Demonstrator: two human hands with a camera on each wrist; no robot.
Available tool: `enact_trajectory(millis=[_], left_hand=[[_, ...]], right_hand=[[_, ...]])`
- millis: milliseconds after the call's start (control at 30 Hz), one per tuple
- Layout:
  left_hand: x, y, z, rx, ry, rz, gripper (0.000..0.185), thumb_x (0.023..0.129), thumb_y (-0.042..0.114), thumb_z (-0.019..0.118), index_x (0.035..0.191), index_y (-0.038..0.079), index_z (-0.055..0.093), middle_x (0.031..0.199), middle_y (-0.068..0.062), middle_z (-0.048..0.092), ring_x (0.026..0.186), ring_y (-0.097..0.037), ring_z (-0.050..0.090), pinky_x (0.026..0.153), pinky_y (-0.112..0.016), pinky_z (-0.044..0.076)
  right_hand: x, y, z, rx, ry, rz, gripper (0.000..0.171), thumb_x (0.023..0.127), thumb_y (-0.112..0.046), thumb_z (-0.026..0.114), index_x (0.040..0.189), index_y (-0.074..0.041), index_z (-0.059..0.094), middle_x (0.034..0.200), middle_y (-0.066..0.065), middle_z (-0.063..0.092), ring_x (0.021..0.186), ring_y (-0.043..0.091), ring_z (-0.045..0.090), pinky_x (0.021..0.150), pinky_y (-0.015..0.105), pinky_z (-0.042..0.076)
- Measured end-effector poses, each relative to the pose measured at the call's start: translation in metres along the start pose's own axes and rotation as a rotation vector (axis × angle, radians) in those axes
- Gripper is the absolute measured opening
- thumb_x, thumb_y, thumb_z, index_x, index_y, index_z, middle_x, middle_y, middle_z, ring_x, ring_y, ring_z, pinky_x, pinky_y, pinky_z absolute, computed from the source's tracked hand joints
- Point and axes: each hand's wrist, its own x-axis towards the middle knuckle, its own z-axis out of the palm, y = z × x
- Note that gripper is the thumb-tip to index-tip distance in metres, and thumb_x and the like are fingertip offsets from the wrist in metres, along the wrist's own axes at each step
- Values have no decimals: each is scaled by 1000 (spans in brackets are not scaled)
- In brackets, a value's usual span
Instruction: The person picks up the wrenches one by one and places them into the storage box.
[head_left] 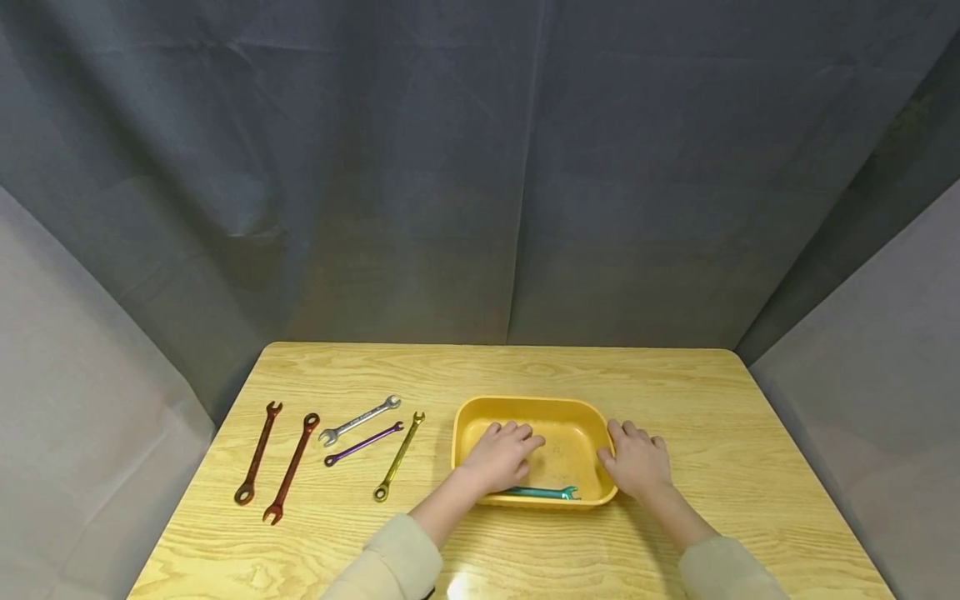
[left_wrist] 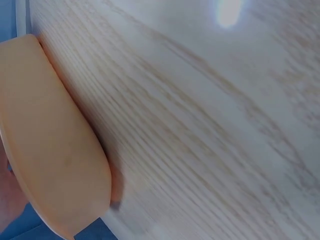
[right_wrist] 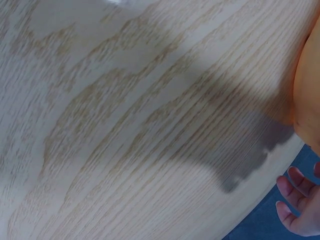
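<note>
A yellow plastic bin stands on the wooden table, its outer wall filling the left of the left wrist view. Over the bin's left half hovers my left hand, fingers loosely bent, with nothing visible in them. A teal wrench lies inside along the front wall; the left hand and wrist hide its left end. My right hand is at the right rim, thumb over the inner side. Its fingers are relaxed and spread in the right wrist view, beside the bin's corner.
Left of the bin lie several wrenches: two red ones, a silver one, a purple one and a yellow-green one. A grey curtain hangs behind the table.
</note>
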Motion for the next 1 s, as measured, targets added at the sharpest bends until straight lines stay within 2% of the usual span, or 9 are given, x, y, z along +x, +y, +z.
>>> enact_trajectory(millis=[333,633,1000], left_hand=[[-8,-4,-11,-14,73,-41,40,88,23,55,128,24,50,115,4,53,102,-15,50,92,-38,40],[-15,-13,-14,-23,160,-94,40,87,24,55,127,21,51,119,2,54,107,-17,50,92,-40,40],[-25,-20,-23,-61,164,-162,40,87,22,55,126,20,50,119,3,52,107,-16,48,96,-40,37]], right_hand=[[1,-1,-2,1,2,-1,41,88,-33,51,115,-3,50,102,16,54,86,33,54,75,55,39],[0,0,0,0,9,-1,38,87,-32,52,113,-4,50,96,13,54,82,31,54,74,54,39],[0,0,-1,-2,16,-4,37,87,-32,52,111,-4,50,94,13,54,81,31,54,73,54,40]])
